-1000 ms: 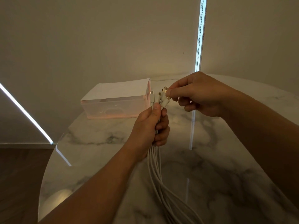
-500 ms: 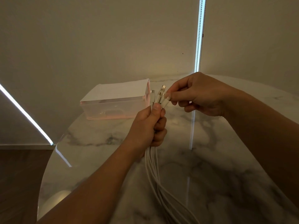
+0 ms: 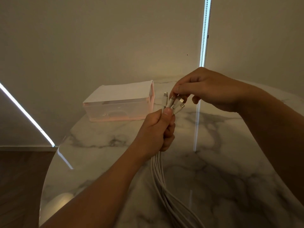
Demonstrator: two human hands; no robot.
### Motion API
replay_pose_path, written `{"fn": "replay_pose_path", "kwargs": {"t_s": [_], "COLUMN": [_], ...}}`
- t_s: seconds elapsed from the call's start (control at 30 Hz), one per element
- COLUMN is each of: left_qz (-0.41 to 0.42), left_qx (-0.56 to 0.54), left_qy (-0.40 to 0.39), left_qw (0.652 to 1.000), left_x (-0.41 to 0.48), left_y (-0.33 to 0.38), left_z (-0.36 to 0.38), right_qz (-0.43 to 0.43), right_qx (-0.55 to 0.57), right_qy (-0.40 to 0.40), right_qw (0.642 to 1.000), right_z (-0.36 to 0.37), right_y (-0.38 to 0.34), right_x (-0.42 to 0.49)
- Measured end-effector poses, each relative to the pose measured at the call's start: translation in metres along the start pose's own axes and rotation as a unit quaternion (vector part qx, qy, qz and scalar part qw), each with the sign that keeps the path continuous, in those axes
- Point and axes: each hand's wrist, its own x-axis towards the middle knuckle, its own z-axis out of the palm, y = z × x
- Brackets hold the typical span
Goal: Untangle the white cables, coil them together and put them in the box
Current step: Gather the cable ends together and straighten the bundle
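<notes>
Left hand (image 3: 156,129) grips a bundle of thin white cables (image 3: 157,175); right hand's (image 3: 212,89) grip pinches their metal-tipped plug ends (image 3: 174,102).

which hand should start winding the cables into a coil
Right, probably. The left hand grips the cables just below the plugs, anchoring the bundle. The right hand only pinches the plug tips, so it could let go and wind the hanging length.
</notes>
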Motion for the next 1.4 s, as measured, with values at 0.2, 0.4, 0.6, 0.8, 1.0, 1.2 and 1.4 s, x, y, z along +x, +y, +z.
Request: {"fn": "replay_pose_path", "kwargs": {"t_s": [0.2,0.4,0.6,0.8,1.0,1.2,1.4], "left_qz": [-0.01,-0.023,-0.028,-0.051,-0.052,-0.051,-0.057], "left_qx": [-0.023,-0.023,-0.029,-0.038,-0.063,-0.058,-0.061], "left_qy": [-0.016,-0.036,-0.038,-0.032,-0.045,-0.05,-0.039], "left_qw": [1.0,0.999,0.998,0.997,0.996,0.996,0.996], "left_x": [-0.001,0.0,0.0,0.002,0.002,0.002,0.001], "left_y": [-0.002,-0.008,-0.008,-0.006,-0.004,-0.002,0.001], "left_z": [-0.002,-0.005,-0.005,-0.004,-0.003,-0.002,0.0], "right_qz": [-0.01,-0.005,0.008,0.019,0.027,0.026,0.035], "right_qx": [-0.039,-0.083,-0.03,-0.011,0.002,-0.01,0.002], "right_qy": [-0.025,-0.041,-0.016,-0.004,-0.002,0.006,0.025], "right_qw": [0.999,0.996,0.999,1.0,1.0,1.0,0.999], "right_z": [0.003,0.003,0.007,0.007,0.003,0.001,0.004], "right_y": [-0.004,-0.006,0.0,0.003,0.001,-0.001,-0.002], "right_x": [-0.003,-0.004,-0.001,0.001,0.003,0.003,0.004]}}
